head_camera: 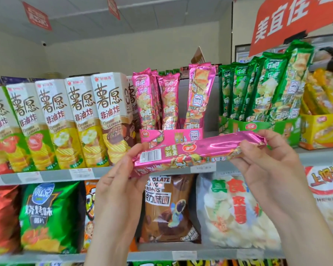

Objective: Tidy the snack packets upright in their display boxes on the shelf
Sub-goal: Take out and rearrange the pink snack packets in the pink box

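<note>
I hold a long pink snack packet (192,153) lying nearly level in front of the shelf. My left hand (121,181) grips its barcode end from below and my right hand (265,167) pinches its other end. Behind it stands the pink display box (171,135) with several pink packets (158,100) upright at its left and one (198,96) leaning at its right, a gap between them. To the right, a green display box (258,126) holds several green packets (263,87) upright, leaning slightly.
Tall white chip cartons (65,120) line the shelf to the left. A yellow display box (323,129) stands at far right. The shelf edge (46,174) carries price tags. Below sit large snack bags (169,210). A red sign (296,20) hangs at upper right.
</note>
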Action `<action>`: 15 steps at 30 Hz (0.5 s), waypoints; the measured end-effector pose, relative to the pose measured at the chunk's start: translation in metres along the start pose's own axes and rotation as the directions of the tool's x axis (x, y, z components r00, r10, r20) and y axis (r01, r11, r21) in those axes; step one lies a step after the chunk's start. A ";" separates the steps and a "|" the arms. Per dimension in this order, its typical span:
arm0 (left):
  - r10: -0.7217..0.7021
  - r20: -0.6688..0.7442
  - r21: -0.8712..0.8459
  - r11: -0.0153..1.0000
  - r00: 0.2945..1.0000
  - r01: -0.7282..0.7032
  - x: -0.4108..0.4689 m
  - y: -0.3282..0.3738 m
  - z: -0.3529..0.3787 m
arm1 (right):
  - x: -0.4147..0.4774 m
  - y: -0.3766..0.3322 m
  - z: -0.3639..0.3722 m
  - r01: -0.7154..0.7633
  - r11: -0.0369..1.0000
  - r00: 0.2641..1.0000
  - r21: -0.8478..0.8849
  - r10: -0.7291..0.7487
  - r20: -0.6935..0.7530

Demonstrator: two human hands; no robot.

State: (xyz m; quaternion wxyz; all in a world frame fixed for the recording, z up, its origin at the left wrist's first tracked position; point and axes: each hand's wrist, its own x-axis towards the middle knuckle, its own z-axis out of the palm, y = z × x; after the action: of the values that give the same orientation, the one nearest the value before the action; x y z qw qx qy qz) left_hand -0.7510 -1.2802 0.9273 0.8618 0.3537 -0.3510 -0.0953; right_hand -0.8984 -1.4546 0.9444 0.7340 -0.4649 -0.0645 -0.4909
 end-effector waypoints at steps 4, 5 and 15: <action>0.015 0.093 0.090 0.996 0.996 -0.023 -0.013 0.002 -0.004 | -0.009 -0.004 -0.003 0.045 0.997 0.998 -0.061 -0.048 -0.051; 0.025 0.097 0.123 0.992 0.995 -0.037 -0.015 0.001 -0.006 | -0.010 -0.006 -0.004 0.055 0.994 0.996 -0.097 -0.062 -0.070; 0.082 0.213 0.609 0.768 0.974 -0.198 -0.047 0.010 0.010 | -0.017 -0.022 -0.021 0.005 0.964 0.980 -0.267 -0.058 -0.189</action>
State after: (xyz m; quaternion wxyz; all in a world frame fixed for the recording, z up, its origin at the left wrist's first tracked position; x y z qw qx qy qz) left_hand -0.7935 -1.2591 0.9134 0.6658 0.5827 -0.4619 0.0612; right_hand -0.9317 -1.4612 0.9373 0.6599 -0.5076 0.0667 -0.5499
